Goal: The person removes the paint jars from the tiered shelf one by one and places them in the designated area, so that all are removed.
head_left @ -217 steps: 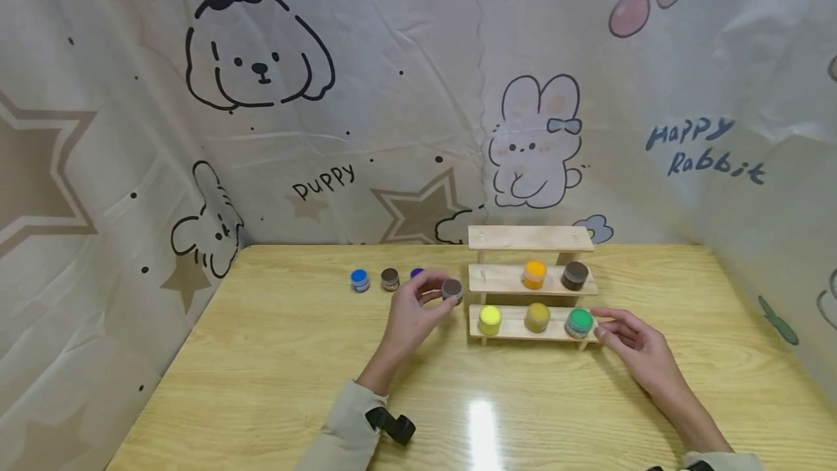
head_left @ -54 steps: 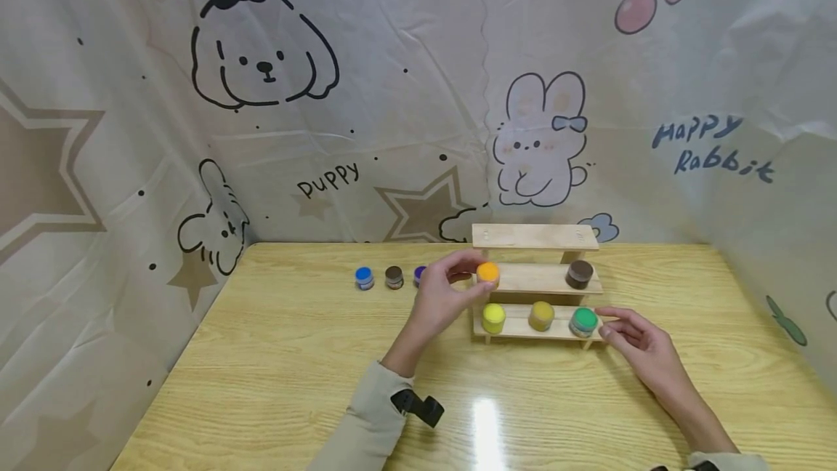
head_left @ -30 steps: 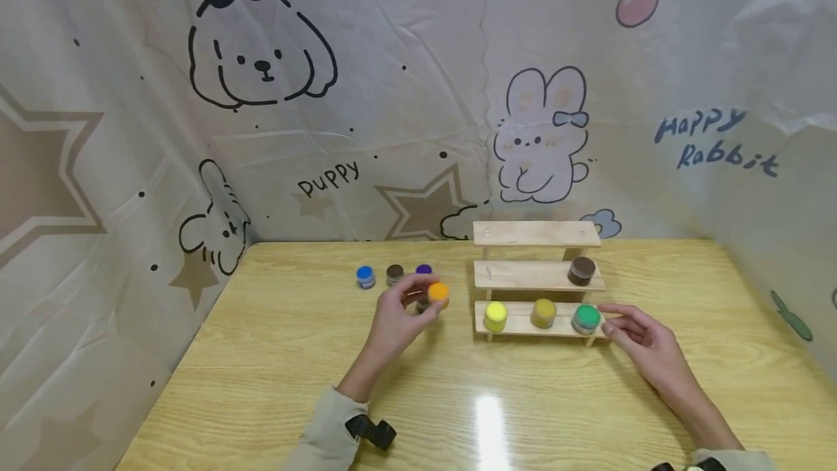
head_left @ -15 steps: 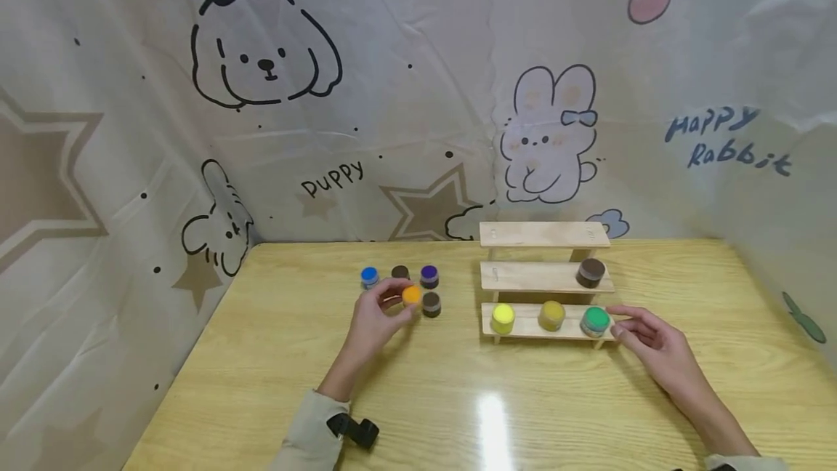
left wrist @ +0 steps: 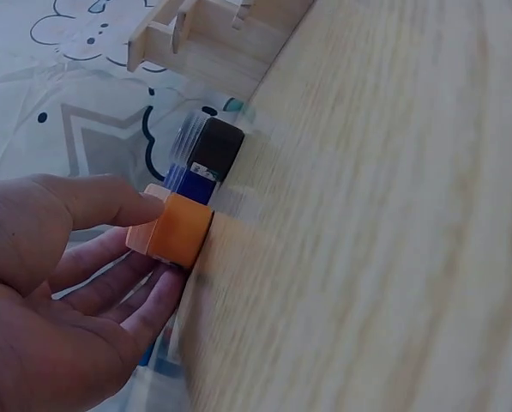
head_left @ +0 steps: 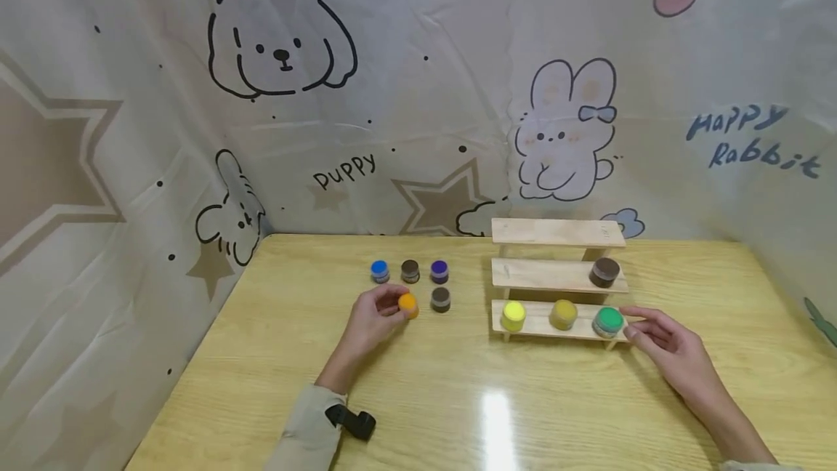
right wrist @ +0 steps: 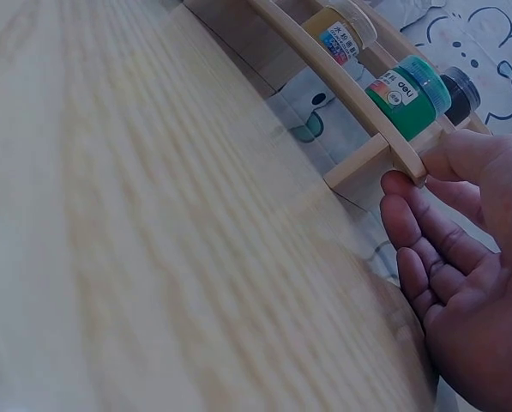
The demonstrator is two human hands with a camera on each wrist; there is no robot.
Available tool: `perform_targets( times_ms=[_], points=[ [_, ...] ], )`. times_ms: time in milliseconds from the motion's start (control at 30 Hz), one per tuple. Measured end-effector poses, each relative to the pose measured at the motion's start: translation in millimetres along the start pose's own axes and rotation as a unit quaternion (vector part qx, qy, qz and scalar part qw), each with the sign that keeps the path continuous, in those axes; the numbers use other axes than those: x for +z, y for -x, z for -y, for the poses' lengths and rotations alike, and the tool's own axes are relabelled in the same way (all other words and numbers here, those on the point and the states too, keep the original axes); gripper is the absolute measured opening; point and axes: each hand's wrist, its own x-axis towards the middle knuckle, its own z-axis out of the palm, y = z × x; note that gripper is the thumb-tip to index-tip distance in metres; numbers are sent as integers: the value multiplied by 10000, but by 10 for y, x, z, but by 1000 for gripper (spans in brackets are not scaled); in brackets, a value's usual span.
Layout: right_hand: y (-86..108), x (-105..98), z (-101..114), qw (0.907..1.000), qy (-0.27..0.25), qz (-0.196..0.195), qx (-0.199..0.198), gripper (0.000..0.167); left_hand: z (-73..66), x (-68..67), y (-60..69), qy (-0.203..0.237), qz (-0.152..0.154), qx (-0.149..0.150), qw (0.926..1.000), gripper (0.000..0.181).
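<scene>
In the head view my left hand point(head_left: 369, 320) pinches an orange paint jar point(head_left: 408, 304) between thumb and fingers. The left wrist view has this jar point(left wrist: 180, 230) standing at the tabletop, thumb on its upper side. Beside it is a dark paint jar point(head_left: 441, 299); behind are blue point(head_left: 380, 271), brown point(head_left: 410, 271) and purple point(head_left: 439, 271) paint jars. My right hand point(head_left: 676, 351) grips the right end of the lowest step of a three-step wooden rack point(head_left: 556, 231). A green paint jar point(right wrist: 410, 96) stands close to those fingers.
On the rack's lowest step are also a yellow paint jar point(head_left: 513, 316) and an ochre paint jar point(head_left: 564, 315). One dark brown paint jar point(head_left: 604, 272) sits at the right of the middle step. A printed cloth point(head_left: 431, 93) hangs behind the wooden table point(head_left: 418, 398).
My left hand has taken the orange jar off the middle step, carried it left and lowered it to the table. Earlier it held a dark jar, now standing on the table. My right hand stayed.
</scene>
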Motion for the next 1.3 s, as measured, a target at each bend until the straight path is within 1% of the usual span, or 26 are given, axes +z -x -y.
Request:
perform_targets(
  times_ms=[100,233,400,567,633,733,800,867,967,1033,1167,1300],
  points=[
    [-11,-10,-13,10000,-15,-22,-31,38,0,20,-15,-9,-43,22,10000,31],
    [-31,17,-40,10000,-58,1,-29,39,10,7,-11,-59,-67,-72,9999,31],
    [-36,54,-56,9999,-134,-10,-5,39,21,-39,-3,38,-10,-229,9997,33],
    [-70,73,-39,9998,-190,-45,7,39,30,-95,-30,222,109,-247,9994,37],
    [-83,78,-38,9998,-194,-54,26,40,30,-127,-46,322,179,-144,9992,39],
    [-110,88,-40,9998,-162,-81,60,41,-14,-195,-60,431,242,59,9988,40],
    [-124,86,-33,9999,-92,-100,88,42,-77,-227,-66,356,193,180,9990,38],
    [-127,78,-21,9999,-48,-108,89,42,-162,-230,-62,283,109,298,9991,35],
    [-113,51,-7,9999,-4,-134,86,41,-306,-166,-54,237,-59,504,9984,30],
    [-100,34,-7,9999,-6,-138,92,41,-402,-97,-38,320,-109,701,9970,27],
    [-58,4,-13,9997,-25,-105,206,42,-584,57,5,412,-39,934,9948,27],
    [-22,-42,-15,9998,-81,-83,171,41,-719,239,32,508,54,1091,9927,27]
  ],
)
